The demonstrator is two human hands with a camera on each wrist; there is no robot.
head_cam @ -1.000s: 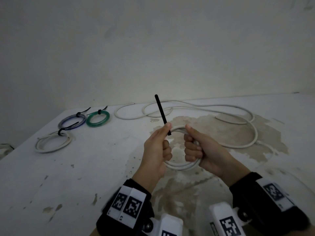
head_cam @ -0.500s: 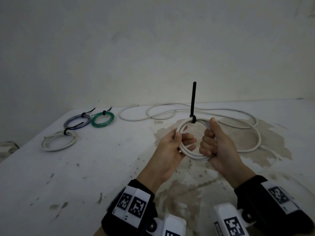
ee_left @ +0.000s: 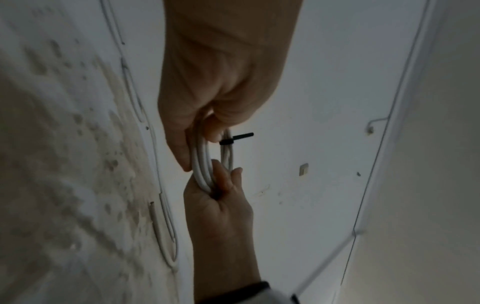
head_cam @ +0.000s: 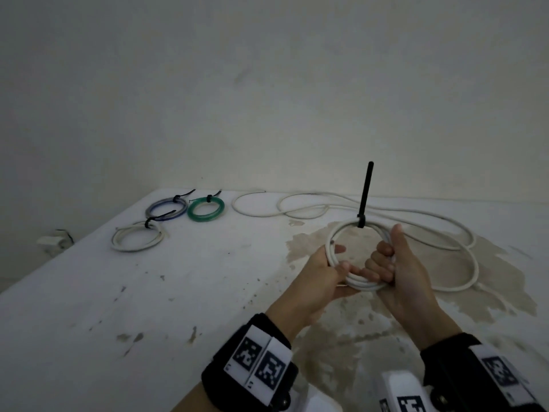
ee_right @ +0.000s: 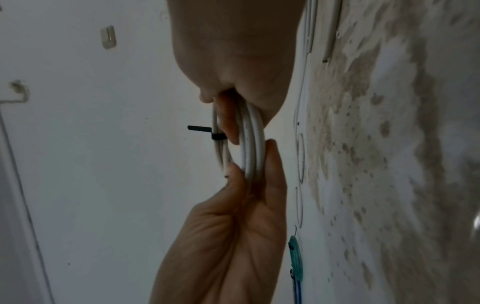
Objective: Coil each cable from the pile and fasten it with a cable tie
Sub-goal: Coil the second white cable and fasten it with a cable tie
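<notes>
A white cable coil (head_cam: 364, 285) is held upright above the table between both hands. My left hand (head_cam: 338, 260) holds its lower left side, thumb inside the ring and fingers under it. On the right side, my right hand (head_cam: 383, 263) grips the strands with curled fingers. A black cable tie (head_cam: 361, 221) is cinched round the top of the coil, its long tail pointing straight up. The left wrist view shows the coil (ee_left: 202, 164) edge-on with the tie (ee_left: 233, 139) sticking sideways. The right wrist view shows the same coil (ee_right: 252, 144) and tie (ee_right: 205, 131).
Three tied coils lie at the table's far left: white (head_cam: 136, 239), blue-grey (head_cam: 166, 208) and green (head_cam: 205, 209). A long loose white cable (head_cam: 476, 269) sprawls along the back and right. The wall stands right behind the stained table (head_cam: 148, 292).
One second ago my left hand pinched the tie's tail. It has let go and now holds the coil's lower left side. The coil has been turned upright with the tail pointing up.
</notes>
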